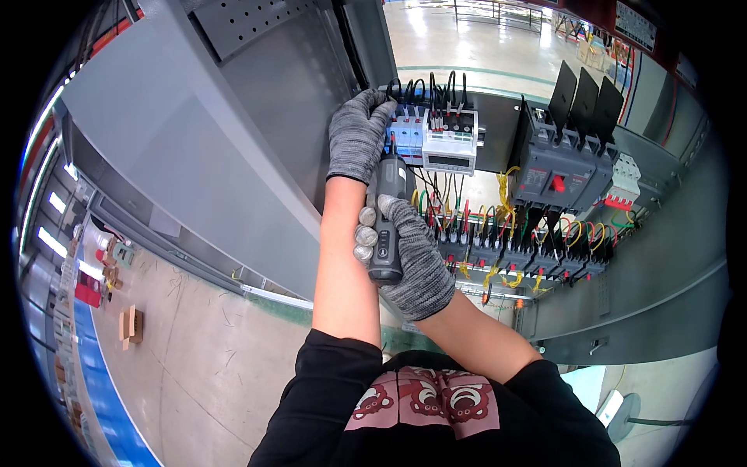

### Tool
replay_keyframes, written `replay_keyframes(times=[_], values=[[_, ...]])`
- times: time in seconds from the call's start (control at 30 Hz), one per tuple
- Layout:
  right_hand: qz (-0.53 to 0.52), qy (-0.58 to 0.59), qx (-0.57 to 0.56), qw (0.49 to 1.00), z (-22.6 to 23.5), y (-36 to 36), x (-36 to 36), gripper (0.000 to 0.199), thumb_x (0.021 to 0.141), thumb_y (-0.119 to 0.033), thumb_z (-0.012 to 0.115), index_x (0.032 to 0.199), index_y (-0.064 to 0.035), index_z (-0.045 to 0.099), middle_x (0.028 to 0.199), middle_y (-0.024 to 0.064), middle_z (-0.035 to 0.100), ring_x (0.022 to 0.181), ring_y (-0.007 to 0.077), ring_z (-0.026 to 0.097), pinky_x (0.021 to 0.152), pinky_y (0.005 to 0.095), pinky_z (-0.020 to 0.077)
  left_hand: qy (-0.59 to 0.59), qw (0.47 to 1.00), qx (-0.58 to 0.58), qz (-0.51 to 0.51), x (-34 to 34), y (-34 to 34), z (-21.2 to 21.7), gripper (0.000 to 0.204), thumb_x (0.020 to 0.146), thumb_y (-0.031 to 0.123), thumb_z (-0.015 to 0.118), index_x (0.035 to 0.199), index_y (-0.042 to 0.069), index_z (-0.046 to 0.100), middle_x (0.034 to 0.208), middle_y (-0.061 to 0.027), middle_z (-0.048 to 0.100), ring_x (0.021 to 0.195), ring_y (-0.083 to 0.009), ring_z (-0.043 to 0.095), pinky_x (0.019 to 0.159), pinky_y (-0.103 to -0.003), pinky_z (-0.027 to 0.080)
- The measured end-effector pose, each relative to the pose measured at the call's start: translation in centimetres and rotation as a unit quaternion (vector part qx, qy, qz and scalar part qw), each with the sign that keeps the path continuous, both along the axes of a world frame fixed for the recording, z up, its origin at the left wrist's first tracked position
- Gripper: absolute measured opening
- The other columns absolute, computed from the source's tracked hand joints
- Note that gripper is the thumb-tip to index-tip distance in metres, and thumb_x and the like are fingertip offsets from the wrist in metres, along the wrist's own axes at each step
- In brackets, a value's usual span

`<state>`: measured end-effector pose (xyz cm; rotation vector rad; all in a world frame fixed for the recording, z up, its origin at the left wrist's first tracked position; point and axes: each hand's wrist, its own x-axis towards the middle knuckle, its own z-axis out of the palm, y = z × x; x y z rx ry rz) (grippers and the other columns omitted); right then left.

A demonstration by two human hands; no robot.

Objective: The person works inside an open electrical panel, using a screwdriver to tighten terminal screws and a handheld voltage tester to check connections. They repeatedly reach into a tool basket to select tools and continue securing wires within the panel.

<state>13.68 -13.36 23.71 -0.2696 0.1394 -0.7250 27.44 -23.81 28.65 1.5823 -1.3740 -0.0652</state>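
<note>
Bright, even daylight, glare on the far floor (467,39), fisheye-bent dark edges.

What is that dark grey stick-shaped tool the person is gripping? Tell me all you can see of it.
The dark grey, pen-shaped electric screwdriver looks like plastic, with a small button panel on its lower body. It stands nearly upright, tip up, against the blue-and-white terminal modules in the grey cabinet. The right hand, in a grey knitted glove, wraps its lower body; the gloved left hand rests beside its top, at the modules.
</note>
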Motion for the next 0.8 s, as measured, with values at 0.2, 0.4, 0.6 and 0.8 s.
replay_keyframes(times=[0.2, 0.4, 0.6, 0.8], values=[[-0.009, -0.009, -0.025, 1.000, -0.7, -0.5, 0.4, 0.011, 0.094, -0.018, 0.050, 0.097, -0.0078, 0.052, 0.079, 0.0031, 0.057, 0.061, 0.0138, 0.055, 0.053, 0.0271, 0.0494, -0.002, 1.000, 0.007, -0.004, 0.3, -0.7, -0.2, 0.027, 0.086, 0.019, 0.065, 0.104, 0.000, 0.065, 0.092, -0.0083, 0.069, 0.084, -0.0130, 0.061, 0.083, -0.027, 0.046], [-0.012, -0.019, -0.023, 0.999, -0.7, -0.8, 0.6, 0.010, 0.093, -0.017, 0.049, 0.098, -0.0079, 0.051, 0.079, 0.0030, 0.057, 0.061, 0.0137, 0.055, 0.052, 0.0270, 0.0491, 0.011, 1.000, 0.008, -0.021, -0.1, -0.4, 0.2, 0.027, 0.085, 0.020, 0.065, 0.104, 0.000, 0.065, 0.092, -0.0085, 0.069, 0.084, -0.0130, 0.061, 0.082, -0.027, 0.046], [0.005, 0.004, 0.001, 1.000, 0.4, -0.7, 0.7, 0.009, 0.093, -0.017, 0.050, 0.096, -0.0080, 0.050, 0.078, 0.0030, 0.056, 0.061, 0.0135, 0.055, 0.052, 0.0271, 0.0486, 0.010, 1.000, 0.002, -0.018, 0.5, -0.3, 0.1, 0.026, 0.085, 0.019, 0.065, 0.102, 0.000, 0.066, 0.091, -0.0084, 0.069, 0.083, -0.0132, 0.061, 0.082, -0.027, 0.047], [-0.007, 0.002, 0.006, 1.000, 0.4, -1.1, 0.5, 0.009, 0.094, -0.017, 0.050, 0.094, -0.0079, 0.051, 0.078, 0.0033, 0.056, 0.061, 0.0143, 0.054, 0.053, 0.0279, 0.0485, 0.012, 1.000, 0.012, -0.023, 0.0, -0.7, 0.1, 0.024, 0.085, 0.019, 0.065, 0.101, 0.000, 0.066, 0.090, -0.0079, 0.070, 0.083, -0.0137, 0.062, 0.082, -0.027, 0.047]])
